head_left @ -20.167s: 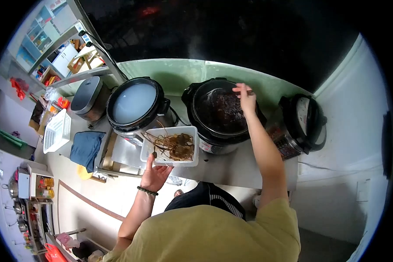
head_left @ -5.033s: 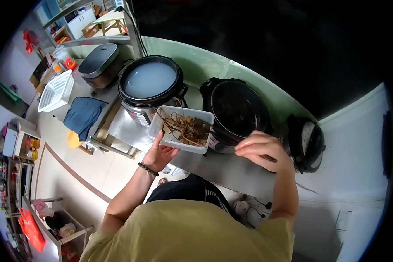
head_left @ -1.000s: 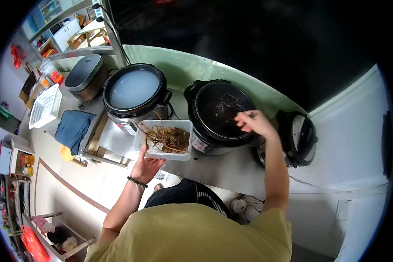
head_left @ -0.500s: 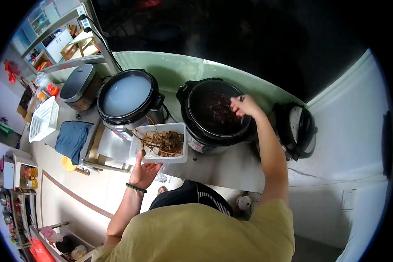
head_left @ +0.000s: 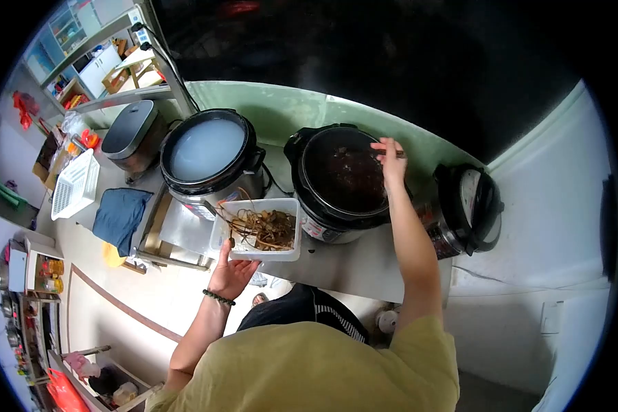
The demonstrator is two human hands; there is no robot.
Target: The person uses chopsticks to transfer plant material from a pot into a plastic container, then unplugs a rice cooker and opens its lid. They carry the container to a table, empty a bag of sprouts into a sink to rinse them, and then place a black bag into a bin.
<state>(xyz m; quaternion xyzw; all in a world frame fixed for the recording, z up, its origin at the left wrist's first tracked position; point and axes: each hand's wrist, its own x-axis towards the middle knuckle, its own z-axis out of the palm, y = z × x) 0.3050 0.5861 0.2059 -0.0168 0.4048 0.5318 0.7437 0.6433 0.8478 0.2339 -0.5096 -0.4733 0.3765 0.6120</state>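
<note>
My left hand [head_left: 233, 277] grips the near edge of a translucent plastic container [head_left: 266, 255], thumb at the rim and fingers beneath. Brown, stringy dried roots [head_left: 268, 229] lie in the container, and a few long strands poke over its far left side. My right hand [head_left: 392, 162] is over the right rim of an open electric pressure cooker [head_left: 329, 230], its fingers curled together. A small dark thing shows at those fingers, too indistinct to name. Inside this cooker is dark liquid [head_left: 343, 175] with reddish-brown bits at the surface.
A second open cooker [head_left: 209, 147] with cloudy whitish liquid stands to the left. A lidded cooker [head_left: 467, 209] is at the right by the wall. Further left are a grey-lidded appliance [head_left: 136, 130], a dark cloth [head_left: 121, 216] and a white basket [head_left: 75, 185]. The metal counter [head_left: 364, 264] ends close to my body.
My right hand has risen and drawn back from over the dark liquid toward the cooker's right rim. The left hand still holds the container, and the whole view has shifted slightly.
</note>
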